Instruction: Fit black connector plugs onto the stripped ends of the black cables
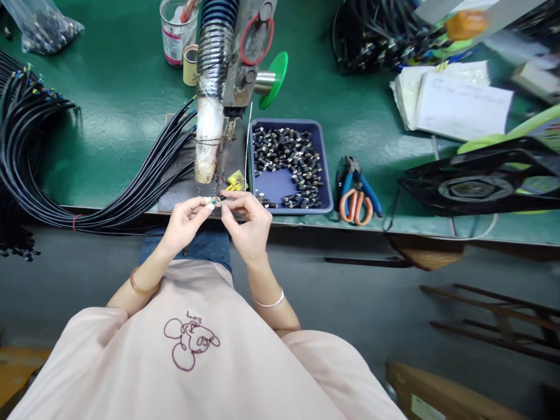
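My left hand (187, 221) and my right hand (247, 220) meet at the front edge of the green bench, just below the tip of a machine head (227, 70). My left fingers pinch the stripped, coloured end of a black cable (213, 202). The fingers of my right hand are closed on a small black connector part (224, 198) held against that cable end. A bundle of black cables (131, 192) runs from my hands to the left. Right beside my right hand stands a blue tray (324, 175) holding several small black connectors.
Pliers with blue handles (363, 189) and orange-handled scissors (355, 207) lie right of the tray. A black fan (476, 186) sits at the right edge, papers (459, 102) behind it. A plastic cup (175, 32) and tape roll (190, 64) stand behind the machine.
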A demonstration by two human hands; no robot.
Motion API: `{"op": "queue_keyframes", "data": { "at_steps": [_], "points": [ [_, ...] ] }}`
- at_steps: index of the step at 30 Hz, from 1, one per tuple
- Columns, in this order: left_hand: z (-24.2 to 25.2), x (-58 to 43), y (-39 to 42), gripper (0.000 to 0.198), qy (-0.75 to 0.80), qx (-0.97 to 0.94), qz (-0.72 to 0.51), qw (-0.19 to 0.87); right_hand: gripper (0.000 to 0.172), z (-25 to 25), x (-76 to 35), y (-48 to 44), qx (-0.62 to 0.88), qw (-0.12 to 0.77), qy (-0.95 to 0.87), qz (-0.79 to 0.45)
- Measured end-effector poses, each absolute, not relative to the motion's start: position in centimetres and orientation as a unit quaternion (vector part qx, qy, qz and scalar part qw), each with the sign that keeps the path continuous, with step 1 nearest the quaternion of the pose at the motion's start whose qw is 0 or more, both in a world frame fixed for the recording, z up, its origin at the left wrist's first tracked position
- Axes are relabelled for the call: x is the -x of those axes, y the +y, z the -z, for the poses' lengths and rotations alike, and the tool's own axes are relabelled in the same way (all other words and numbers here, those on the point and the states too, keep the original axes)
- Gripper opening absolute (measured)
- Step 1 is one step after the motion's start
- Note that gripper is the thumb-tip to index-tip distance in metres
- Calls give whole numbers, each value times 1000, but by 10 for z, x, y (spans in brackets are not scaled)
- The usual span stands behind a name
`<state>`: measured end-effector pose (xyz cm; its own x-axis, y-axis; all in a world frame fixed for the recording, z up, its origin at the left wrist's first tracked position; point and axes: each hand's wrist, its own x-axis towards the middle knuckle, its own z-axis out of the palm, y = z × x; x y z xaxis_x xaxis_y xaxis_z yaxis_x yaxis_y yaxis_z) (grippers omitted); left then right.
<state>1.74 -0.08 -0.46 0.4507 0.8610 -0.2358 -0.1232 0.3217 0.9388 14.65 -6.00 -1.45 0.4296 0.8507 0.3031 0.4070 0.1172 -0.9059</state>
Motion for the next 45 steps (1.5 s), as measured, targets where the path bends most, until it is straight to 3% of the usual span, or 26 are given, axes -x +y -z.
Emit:
{"op": "queue_keyframes", "data": {
  "at_steps": [38,45],
  "points": [
    [-4,-16,4,48,382,-449,-293,753,12,9,-149,-61,626,559,-521,-156],
    [-7,-10,-2,47,350,-497,-268,748,7,12,-151,-60,595,617,-404,-320]
  ]
}}
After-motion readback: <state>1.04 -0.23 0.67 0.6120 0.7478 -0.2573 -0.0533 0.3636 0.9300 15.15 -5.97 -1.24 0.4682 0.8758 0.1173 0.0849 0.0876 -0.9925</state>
